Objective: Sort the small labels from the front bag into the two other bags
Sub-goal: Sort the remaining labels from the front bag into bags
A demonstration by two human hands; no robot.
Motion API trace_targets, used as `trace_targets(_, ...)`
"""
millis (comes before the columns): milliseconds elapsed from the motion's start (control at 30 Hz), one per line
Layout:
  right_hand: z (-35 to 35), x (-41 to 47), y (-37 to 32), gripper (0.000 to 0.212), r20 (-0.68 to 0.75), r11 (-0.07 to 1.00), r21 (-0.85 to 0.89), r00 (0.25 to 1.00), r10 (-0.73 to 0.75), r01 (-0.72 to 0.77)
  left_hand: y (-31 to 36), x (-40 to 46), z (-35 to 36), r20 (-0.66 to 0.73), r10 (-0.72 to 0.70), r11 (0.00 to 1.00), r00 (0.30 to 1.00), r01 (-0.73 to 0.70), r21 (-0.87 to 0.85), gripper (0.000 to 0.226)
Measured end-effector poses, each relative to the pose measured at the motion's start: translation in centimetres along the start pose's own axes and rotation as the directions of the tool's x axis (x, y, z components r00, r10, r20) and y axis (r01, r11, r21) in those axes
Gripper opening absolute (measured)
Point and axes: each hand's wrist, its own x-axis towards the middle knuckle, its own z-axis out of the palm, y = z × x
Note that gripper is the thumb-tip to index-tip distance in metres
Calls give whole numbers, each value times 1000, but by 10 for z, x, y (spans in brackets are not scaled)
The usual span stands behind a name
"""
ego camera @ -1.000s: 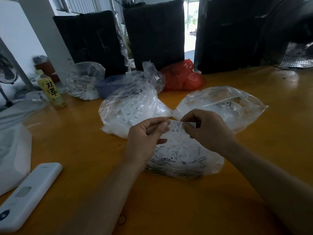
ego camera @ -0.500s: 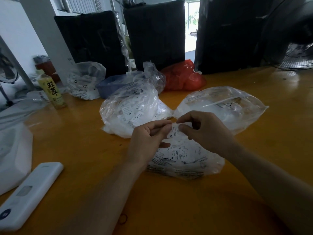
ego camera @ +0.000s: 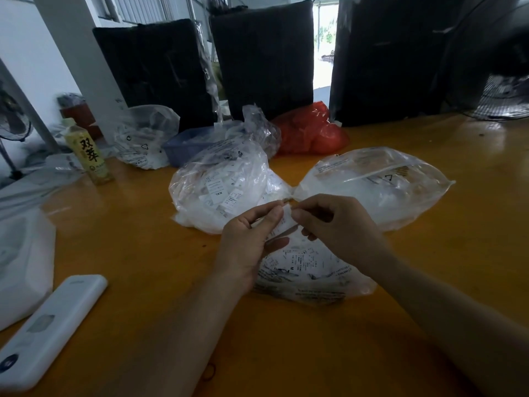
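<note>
A small white label (ego camera: pixel 287 220) is pinched between my left hand (ego camera: pixel 248 242) and my right hand (ego camera: pixel 339 224), just above the front bag (ego camera: pixel 309 270), a clear plastic bag of printed labels lying flat on the orange table (ego camera: pixel 128 253). Behind it to the left stands a fuller clear bag (ego camera: pixel 220 181) of white labels, one marked XXL. To the right lies another clear bag (ego camera: pixel 375 181) with a white mass inside. Both hands hold only the label between fingertips and thumbs.
A white remote-like device (ego camera: pixel 48 325) lies near left. A yellow drink bottle (ego camera: pixel 88 151), another label bag (ego camera: pixel 143 136), a blue tray (ego camera: pixel 191 144) and a red bag (ego camera: pixel 309 130) stand further back. Black wrapped bundles (ego camera: pixel 263 53) line the far edge; a fan (ego camera: pixel 503 101) stands right.
The label spanned between both hands a second ago; now my hands have drawn closer together and little of it shows. The bags have not moved.
</note>
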Motion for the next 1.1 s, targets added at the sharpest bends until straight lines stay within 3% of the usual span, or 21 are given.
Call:
trace_targets(100,0,-1,0,21,0,996,-90,1000,-29,29,0,1,-1,0,-22,1000,1000,22,-20,22)
trace_targets(233,-2,2,2,16,-89,998,-67,996,-28,22,0,2,1,62,-25,999,998,27,-21,20)
trace_targets(300,-6,4,2,13,-127,1000,-10,992,-18,17,1,2,0,17,77,988,997,-78,132,22)
trace_targets(367,-10,5,2,12,-132,999,46,991,-6,12,1,1,-4,-9,244,884,970,-218,413,30)
trace_targets(467,-19,10,7,12,-141,999,42,990,20,-15,8,-1,-9,42,425,729,904,-370,576,30)
trace_targets(567,-36,21,20,17,-244,948,-308,970,9,-86,25,7,-25,52,687,469,725,-497,730,25)
trace_targets(633,-51,27,33,22,-269,823,-542,963,25,-173,34,15,-39,16,780,324,626,-425,845,22)
trace_targets(667,-56,30,40,25,-256,752,-624,965,62,-213,37,20,-47,4,788,277,616,-360,891,22)
trace_targets(767,-63,34,53,34,-150,584,-776,969,196,-238,33,34,-65,5,700,178,714,-180,967,26)
trace_targets(833,-62,32,55,31,-78,548,-813,970,232,-196,28,40,-69,41,619,94,784,-125,988,27)
trace_targets(933,-61,30,57,26,-59,534,-832,980,189,-153,23,45,-68,62,552,-22,831,-60,998,31)
trace_targets(1100,-63,33,53,26,-193,608,-760,973,125,-229,21,44,-63,88,401,120,912,-147,982,61)
